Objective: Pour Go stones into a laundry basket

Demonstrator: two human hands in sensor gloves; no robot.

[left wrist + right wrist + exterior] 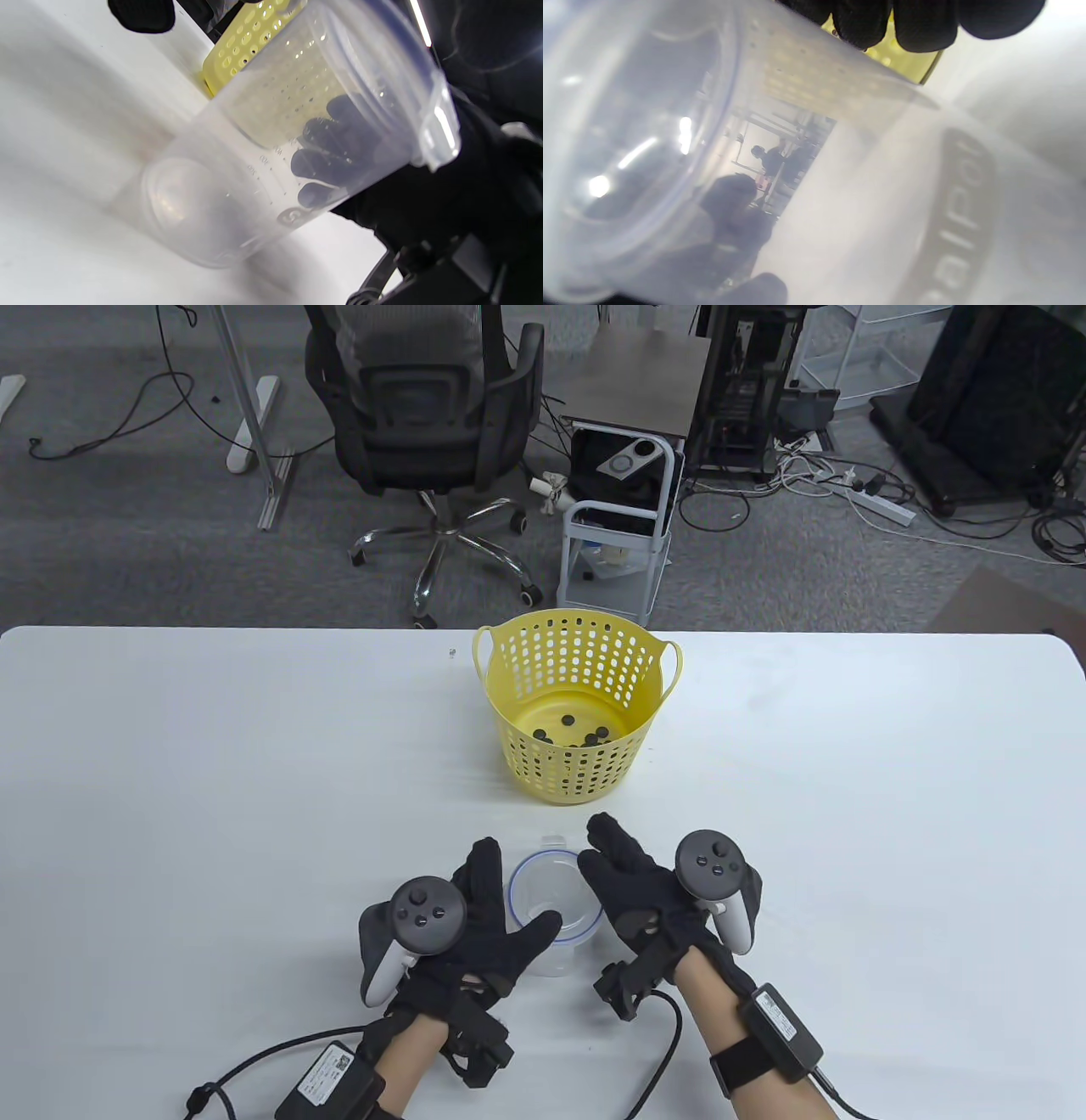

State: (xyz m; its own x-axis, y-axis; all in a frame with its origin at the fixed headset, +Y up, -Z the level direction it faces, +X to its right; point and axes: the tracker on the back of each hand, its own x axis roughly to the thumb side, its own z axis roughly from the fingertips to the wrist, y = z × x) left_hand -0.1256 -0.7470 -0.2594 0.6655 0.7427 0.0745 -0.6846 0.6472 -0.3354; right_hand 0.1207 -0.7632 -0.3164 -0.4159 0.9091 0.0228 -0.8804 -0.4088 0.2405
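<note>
Lower centre of the table view: your left hand rests its spread fingers on the clear container. Your right hand grips its opposite wall, fingers together. Above, at frame centre, the yellow basket holds the Go stones.

Both gloved, reaching in from the near edge, trackers strapped to the backs. Left hand palm-inward, fingers stretched forward, thumb angled off to the right. Right hand just opposite, fingers extended forward and held together. Wrists banded, cables trailing back across the worktop.
</note>
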